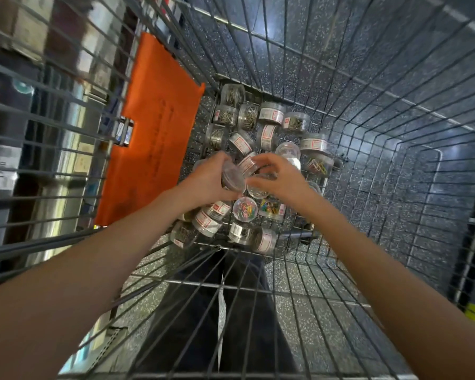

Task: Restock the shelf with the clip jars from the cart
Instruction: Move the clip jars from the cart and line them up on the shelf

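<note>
Inside the wire-grid cart, the left hand grips a clear round plastic jar above the heap of clip jars on the cart's floor. The right hand curls its fingers round a second clear jar, touching the first. An orange sheet hangs on the cart's left wall.

Cart open on top. Wire walls close every side; orange panel at nine o'clock. Jars crowd the floor.

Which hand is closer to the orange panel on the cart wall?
Left. The left hand, holding a clear jar, is just beside the orange panel. The right hand is farther, on the jar's other side.
</note>
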Available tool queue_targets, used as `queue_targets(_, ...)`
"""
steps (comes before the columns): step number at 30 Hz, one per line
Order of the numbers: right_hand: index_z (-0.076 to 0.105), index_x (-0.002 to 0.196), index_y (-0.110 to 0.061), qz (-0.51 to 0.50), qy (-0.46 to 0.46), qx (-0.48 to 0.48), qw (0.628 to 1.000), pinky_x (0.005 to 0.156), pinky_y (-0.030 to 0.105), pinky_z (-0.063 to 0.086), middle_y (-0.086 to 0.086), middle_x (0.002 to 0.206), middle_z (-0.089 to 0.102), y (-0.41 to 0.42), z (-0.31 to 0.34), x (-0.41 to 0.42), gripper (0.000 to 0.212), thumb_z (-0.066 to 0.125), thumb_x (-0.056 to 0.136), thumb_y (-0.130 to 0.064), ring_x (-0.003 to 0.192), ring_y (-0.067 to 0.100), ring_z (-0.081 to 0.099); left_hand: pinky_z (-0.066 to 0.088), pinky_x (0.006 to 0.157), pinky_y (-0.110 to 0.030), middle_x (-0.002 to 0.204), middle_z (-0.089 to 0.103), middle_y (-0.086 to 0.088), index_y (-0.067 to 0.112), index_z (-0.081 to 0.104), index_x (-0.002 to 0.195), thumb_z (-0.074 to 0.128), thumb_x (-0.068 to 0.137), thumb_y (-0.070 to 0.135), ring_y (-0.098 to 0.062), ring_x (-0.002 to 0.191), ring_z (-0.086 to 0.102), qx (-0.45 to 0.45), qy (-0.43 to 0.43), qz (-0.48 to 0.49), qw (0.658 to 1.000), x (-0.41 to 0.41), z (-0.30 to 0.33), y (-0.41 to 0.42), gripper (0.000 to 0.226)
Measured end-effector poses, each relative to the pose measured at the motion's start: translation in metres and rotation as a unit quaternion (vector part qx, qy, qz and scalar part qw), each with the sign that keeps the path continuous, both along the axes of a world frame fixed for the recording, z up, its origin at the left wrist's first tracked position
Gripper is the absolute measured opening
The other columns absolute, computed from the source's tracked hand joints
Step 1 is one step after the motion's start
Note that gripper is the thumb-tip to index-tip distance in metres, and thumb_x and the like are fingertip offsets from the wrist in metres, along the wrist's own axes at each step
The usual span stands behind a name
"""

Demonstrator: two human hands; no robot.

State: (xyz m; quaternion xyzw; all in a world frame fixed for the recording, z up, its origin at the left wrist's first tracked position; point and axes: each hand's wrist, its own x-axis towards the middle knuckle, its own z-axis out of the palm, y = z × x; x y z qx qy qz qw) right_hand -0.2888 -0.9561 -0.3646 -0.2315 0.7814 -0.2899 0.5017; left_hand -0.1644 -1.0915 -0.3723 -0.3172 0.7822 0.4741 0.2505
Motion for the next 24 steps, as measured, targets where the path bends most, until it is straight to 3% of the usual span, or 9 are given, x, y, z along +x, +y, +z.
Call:
queue_targets(3,0.051,0.126,-0.022,0.084,0.159,0.021,0.984,0.109,0.036,0.029,-0.001,0.131,0.048,0.008,-0.001,-0.010,0.052,0.071,0.080,-0.035,0.127,0.018,0.037,0.043,0.072,-0.025,0.106,0.055,-0.002,0.018,0.036,0.112,0.084,0.067,0.028,-0.018,0.098,0.055,-0.005,-0.007,-0.010,1.000,-0.001,0.001,-0.002,0.066)
queue_targets(7,0.041,0.137,-0.026,0.171,0.266,0.101,0.943,0.113,0.042,0.019,-0.002,0.144,0.034,0.021,-0.007,-0.021,0.065,0.070,0.079,-0.036,0.135,0.021,0.021,0.046,0.086,-0.030,0.102,0.048,0.003,0.015,0.038,0.121,0.082,0.069,0.022,-0.020,0.104,0.051,-0.023,-0.003,-0.053,0.998,0.000,0.006,0.000,0.068)
queue_targets(9,0.038,0.139,-0.027,0.186,0.282,0.122,0.933,0.112,0.044,0.020,-0.001,0.147,0.029,0.027,-0.012,-0.024,0.071,0.072,0.078,-0.034,0.134,0.023,0.021,0.042,0.092,-0.030,0.104,0.043,0.004,0.015,0.040,0.123,0.082,0.069,0.024,-0.021,0.110,0.046,-0.028,-0.009,-0.067,0.997,0.001,0.008,0.001,0.069)
queue_targets(15,0.042,0.132,-0.023,0.165,0.282,0.128,0.937,0.103,0.046,0.037,0.003,0.143,0.030,0.033,-0.026,-0.022,0.063,0.073,0.077,-0.025,0.130,0.027,0.028,0.044,0.100,-0.041,0.129,0.043,-0.007,0.015,0.042,0.124,0.072,0.062,0.061,-0.022,0.115,0.046,-0.033,-0.065,-0.074,0.995,0.003,0.008,0.002,0.083)
queue_targets(19,0.043,0.127,-0.022,0.153,0.305,0.128,0.931,0.095,0.044,0.045,0.006,0.138,0.034,0.028,-0.030,-0.024,0.055,0.072,0.079,-0.021,0.125,0.028,0.035,0.050,0.092,-0.040,0.126,0.047,-0.006,0.016,0.042,0.121,0.075,0.067,0.055,-0.022,0.108,0.052,-0.094,-0.067,-0.126,0.985,0.005,0.006,0.000,0.073)
queue_targets(24,0.037,0.134,-0.023,0.181,0.314,0.151,0.920,0.091,0.043,0.047,0.009,0.137,0.037,0.025,-0.029,-0.027,0.062,0.069,0.081,-0.021,0.124,0.030,0.036,0.055,0.078,-0.035,0.116,0.042,-0.003,0.020,0.036,0.103,0.075,0.070,0.045,-0.016,0.087,0.051,-0.134,-0.082,-0.167,0.973,0.007,0.008,0.002,0.057)
